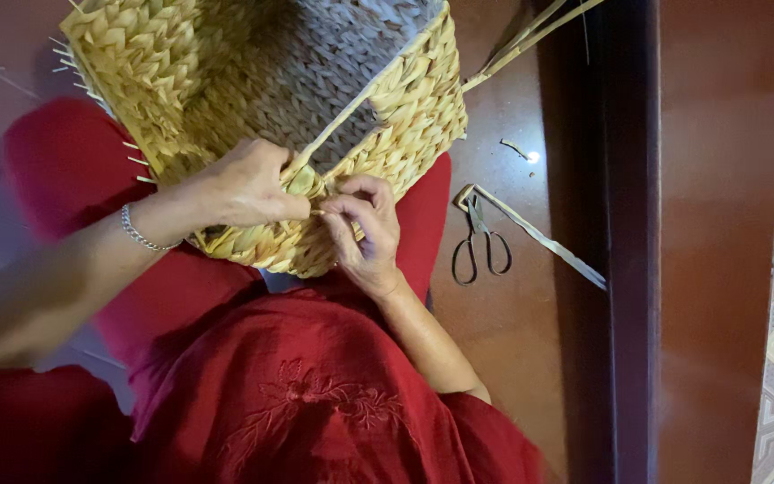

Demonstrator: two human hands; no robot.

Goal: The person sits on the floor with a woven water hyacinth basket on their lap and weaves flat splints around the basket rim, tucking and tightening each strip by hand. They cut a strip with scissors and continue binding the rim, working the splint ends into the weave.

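Red cloth (315, 394) covers my lap, and on it rests the woven straw basket (297, 108), tipped with its opening toward me. At the basket's near rim my left hand (248, 188) grips the weave, while my right hand (365, 229) pinches a straw strand there. Right of the basket, scissors (479, 242) lie on the floor (512, 358).

The basket (253, 99) is coarse plaited straw, matt and rough — the scissors (479, 246) dark dull metal, the bracelet (139, 233) shiny metal, the garment (315, 385) soft red embroidered cloth — over a glossy reddish-brown floor (512, 358).
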